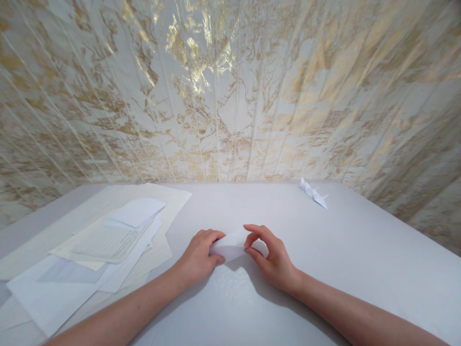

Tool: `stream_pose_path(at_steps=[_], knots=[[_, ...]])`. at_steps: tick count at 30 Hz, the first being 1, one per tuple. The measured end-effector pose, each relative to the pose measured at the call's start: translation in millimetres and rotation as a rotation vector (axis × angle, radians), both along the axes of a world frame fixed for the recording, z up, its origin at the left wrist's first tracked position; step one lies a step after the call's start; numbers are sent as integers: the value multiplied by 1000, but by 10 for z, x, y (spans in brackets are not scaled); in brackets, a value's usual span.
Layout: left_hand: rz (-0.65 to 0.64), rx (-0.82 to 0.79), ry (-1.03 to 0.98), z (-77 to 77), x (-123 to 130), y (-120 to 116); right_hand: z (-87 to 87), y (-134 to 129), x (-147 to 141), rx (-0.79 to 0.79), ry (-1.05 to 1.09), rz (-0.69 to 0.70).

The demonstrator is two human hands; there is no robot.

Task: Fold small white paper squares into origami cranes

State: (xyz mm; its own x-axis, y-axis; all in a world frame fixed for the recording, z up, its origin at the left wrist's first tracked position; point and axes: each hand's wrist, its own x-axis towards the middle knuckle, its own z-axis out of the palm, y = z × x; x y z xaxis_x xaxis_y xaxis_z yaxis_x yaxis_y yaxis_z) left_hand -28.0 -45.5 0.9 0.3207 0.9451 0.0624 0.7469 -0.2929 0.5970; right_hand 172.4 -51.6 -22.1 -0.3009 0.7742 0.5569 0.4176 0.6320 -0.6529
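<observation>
A small piece of folded white paper is held between my two hands, just above the white table. My left hand grips its left end, thumb below and fingers above. At the paper's right corner, the thumb and a finger of my right hand pinch the edge, while the index finger is raised and curved over it. The paper looks bent, with a darker lower face turned toward me. Its exact folds are too pale to make out.
Several loose sheets of paper overlap on the left of the table, one of them a sheet with lines of writing. Folded white paper figures stand at the back right. A wall with gold patterns borders the table's far edge.
</observation>
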Motion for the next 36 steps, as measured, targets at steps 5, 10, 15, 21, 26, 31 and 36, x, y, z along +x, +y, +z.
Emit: stream_pose_path(at_steps=[5, 10, 15, 21, 26, 31, 36], knots=[[39, 66, -139, 11, -4, -27, 24, -7, -5, 70, 85, -78], [-80, 293, -310, -28, -18, -49, 67, -29, -32, -15, 80, 112], [-84, 414, -329, -91, -19, -55, 86, -79, -27, 180, -81, 247], [-91, 363, -302, -127, 32, -83, 68, -76, 3, 369, -268, 195], [-247, 363, -62, -110, 19, -136, 99, -39, 42, 446, -570, 264], [-294, 240, 106, -27, 17, -295, 126, -39, 80, 278, -606, 342], [-209, 172, 89, -13, 48, -354, 131, -73, 61, 9, -481, 241]])
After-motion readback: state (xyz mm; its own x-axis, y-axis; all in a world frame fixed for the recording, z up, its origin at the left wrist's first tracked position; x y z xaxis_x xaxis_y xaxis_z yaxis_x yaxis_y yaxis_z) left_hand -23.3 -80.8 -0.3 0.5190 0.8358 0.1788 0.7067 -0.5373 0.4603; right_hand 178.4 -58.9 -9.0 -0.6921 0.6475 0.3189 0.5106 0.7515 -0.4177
